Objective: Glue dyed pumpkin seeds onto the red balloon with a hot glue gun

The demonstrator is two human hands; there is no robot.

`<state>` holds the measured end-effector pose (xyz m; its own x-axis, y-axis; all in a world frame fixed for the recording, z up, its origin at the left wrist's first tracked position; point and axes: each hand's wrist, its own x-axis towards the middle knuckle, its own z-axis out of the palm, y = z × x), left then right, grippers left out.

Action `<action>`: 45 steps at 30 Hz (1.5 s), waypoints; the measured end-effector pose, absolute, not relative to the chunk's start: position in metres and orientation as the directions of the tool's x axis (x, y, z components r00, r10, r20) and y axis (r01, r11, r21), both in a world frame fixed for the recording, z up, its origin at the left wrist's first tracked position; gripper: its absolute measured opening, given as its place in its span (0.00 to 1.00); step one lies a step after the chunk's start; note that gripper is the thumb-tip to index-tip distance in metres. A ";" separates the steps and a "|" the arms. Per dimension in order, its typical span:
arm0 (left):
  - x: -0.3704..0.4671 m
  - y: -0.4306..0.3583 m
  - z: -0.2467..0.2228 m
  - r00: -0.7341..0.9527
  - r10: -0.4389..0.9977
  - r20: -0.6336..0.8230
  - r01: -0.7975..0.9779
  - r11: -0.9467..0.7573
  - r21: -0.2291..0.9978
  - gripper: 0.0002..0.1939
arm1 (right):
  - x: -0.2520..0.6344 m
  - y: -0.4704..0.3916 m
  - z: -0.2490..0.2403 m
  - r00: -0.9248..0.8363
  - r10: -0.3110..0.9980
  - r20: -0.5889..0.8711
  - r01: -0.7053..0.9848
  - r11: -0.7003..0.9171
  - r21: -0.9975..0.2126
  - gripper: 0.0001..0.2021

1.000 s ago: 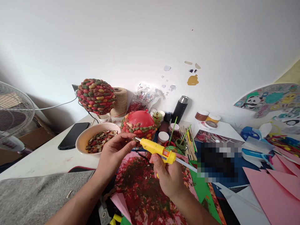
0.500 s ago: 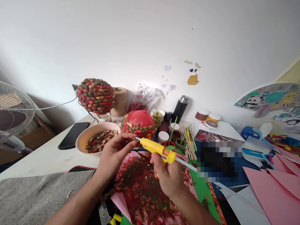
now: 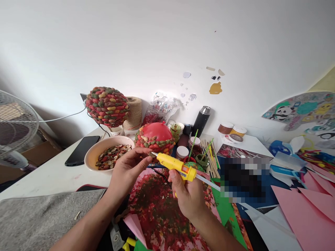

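My right hand (image 3: 188, 197) is wrapped around a yellow hot glue gun (image 3: 174, 165), with a clear glue stick (image 3: 208, 182) sticking out of its back end. The nozzle points left and meets a small dark peanut shell (image 3: 152, 154) pinched between the fingertips of my left hand (image 3: 131, 167). Just behind them is a red balloon (image 3: 156, 131), its lower part covered with painted peanut shells. To the left, a pale bowl (image 3: 89, 158) holds loose painted shells. Beneath my hands lies a pink sheet (image 3: 170, 209) smeared with red and green paint.
A ball covered in painted shells (image 3: 107, 107) rests on a paper cup by a twine spool (image 3: 133, 113). Behind are a black thermos (image 3: 202, 120), paint jars (image 3: 182, 153) and wooden sticks (image 3: 213, 162). A phone (image 3: 82, 151), grey cloth (image 3: 49, 219) and fan (image 3: 18, 125) are at left.
Hardly anything differs: both hands keep their places, with the nozzle still at the peanut shell. The view has shifted very slightly.
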<state>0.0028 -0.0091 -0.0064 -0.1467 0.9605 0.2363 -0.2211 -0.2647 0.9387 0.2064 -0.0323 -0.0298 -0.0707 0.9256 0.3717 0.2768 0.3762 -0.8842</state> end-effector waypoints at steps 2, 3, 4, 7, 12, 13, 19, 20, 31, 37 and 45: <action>0.002 -0.009 -0.007 -0.142 0.962 0.235 -0.224 -0.263 0.939 0.17 | 0.207 -0.032 -0.030 -0.075 0.927 0.367 0.275 0.373 -0.886 0.32; 0.002 -0.008 -0.008 -0.142 0.962 0.234 -0.224 -0.261 0.939 0.17 | 0.207 -0.032 -0.030 -0.076 0.928 0.365 0.272 0.372 -0.887 0.32; 0.002 -0.008 -0.008 -0.142 0.962 0.232 -0.222 -0.259 0.940 0.17 | 0.207 -0.032 -0.030 -0.078 0.928 0.365 0.270 0.372 -0.888 0.31; 0.002 -0.009 -0.007 -0.154 0.963 0.221 -0.205 -0.250 0.946 0.18 | 0.206 -0.033 -0.028 -0.084 0.926 0.367 0.268 0.376 -0.887 0.31; 0.003 -0.010 -0.004 -0.162 0.962 0.221 -0.185 -0.249 0.951 0.20 | 0.206 -0.033 -0.026 -0.082 0.931 0.357 0.286 0.365 -0.886 0.32; 0.003 -0.010 -0.004 -0.160 0.962 0.221 -0.185 -0.249 0.951 0.20 | 0.206 -0.033 -0.026 -0.080 0.930 0.359 0.284 0.367 -0.886 0.32; 0.001 -0.009 -0.007 -0.149 0.963 0.223 -0.185 -0.248 0.951 0.18 | 0.206 -0.033 -0.027 -0.078 0.935 0.347 0.253 0.355 -0.900 0.32; 0.001 -0.009 -0.008 -0.149 0.964 0.222 -0.184 -0.248 0.951 0.18 | 0.206 -0.033 -0.027 -0.078 0.936 0.342 0.253 0.351 -0.902 0.32; 0.003 -0.009 -0.005 -0.151 0.964 0.221 -0.189 -0.247 0.950 0.18 | 0.207 -0.033 -0.028 -0.078 0.932 0.354 0.286 0.361 -0.888 0.32; 0.003 -0.009 -0.004 -0.154 0.965 0.212 -0.182 -0.239 0.954 0.19 | 0.207 -0.033 -0.029 -0.088 0.938 0.334 0.282 0.345 -0.895 0.33; 0.001 -0.009 -0.007 -0.169 0.963 0.210 -0.177 -0.239 0.955 0.19 | 0.207 -0.032 -0.029 -0.070 0.936 0.344 0.284 0.349 -0.893 0.33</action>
<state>0.0005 -0.0088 -0.0074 -0.1687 0.9630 0.2099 -0.1766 -0.2391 0.9548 0.2066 -0.0323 -0.0289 -0.0704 0.9364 0.3439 0.2841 0.3493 -0.8929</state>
